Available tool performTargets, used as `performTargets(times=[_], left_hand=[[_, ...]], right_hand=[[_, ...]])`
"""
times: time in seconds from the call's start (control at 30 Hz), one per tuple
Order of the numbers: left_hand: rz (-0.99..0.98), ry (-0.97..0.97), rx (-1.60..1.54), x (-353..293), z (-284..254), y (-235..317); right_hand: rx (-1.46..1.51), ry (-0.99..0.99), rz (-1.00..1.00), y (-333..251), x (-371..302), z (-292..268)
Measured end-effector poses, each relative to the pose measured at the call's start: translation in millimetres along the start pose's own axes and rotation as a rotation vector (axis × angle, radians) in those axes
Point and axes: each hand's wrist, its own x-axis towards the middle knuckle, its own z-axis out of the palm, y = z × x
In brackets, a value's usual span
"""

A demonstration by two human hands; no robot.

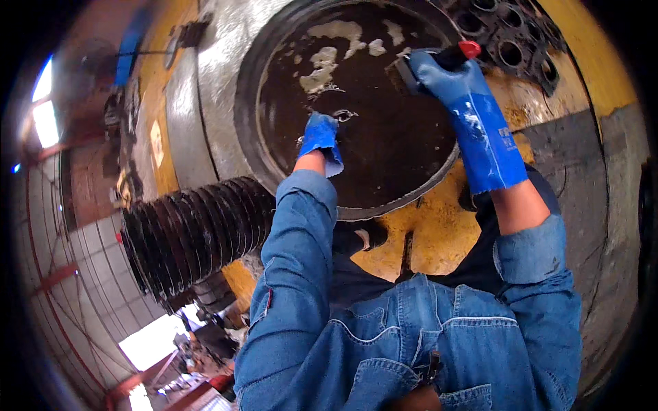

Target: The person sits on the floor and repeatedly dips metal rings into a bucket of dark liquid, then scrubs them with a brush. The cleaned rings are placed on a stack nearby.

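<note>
A wide round tub of dark, murky liquid stands in front of me, with patches of pale foam floating on it. My left hand, in a blue rubber glove, reaches into the liquid left of the middle; its fingers are under the surface, so whatever they touch is hidden. Over the tub's right side, my right hand is closed round a brush. The brush's dark handle ends in a red tip beyond my hand, and its head points left over the liquid.
A row of dark round ringed parts lies left of the tub. Flat dark metal plates with round holes are piled at the far right. Yellow-painted floor shows below the tub, and grey sheet metal lies to its left.
</note>
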Motion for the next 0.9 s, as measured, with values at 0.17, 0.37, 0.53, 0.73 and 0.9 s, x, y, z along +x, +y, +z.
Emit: performTargets(times=[0.17,0.37,0.53,0.73,0.9], left_hand=[[-0.042,0.011,-0.163,-10,-14,46],[0.341,-0.225,0.514,-26,-49,93],[-0.003,-0.116,0.192,16,-6,39],[0.286,-0.671,1.053,39,-26,82],[-0.091,-0.239,0.24,38,4,13]], right_hand=[[-0.022,0.087,-0.063,-7,-5,-3],[-0.09,0.127,-0.038,-10,-1,5],[-0.012,0.059,0.078,-9,-4,17],[-0.093,0.051,0.065,-26,-18,8],[-0.096,-0.002,0.134,-36,-21,12]])
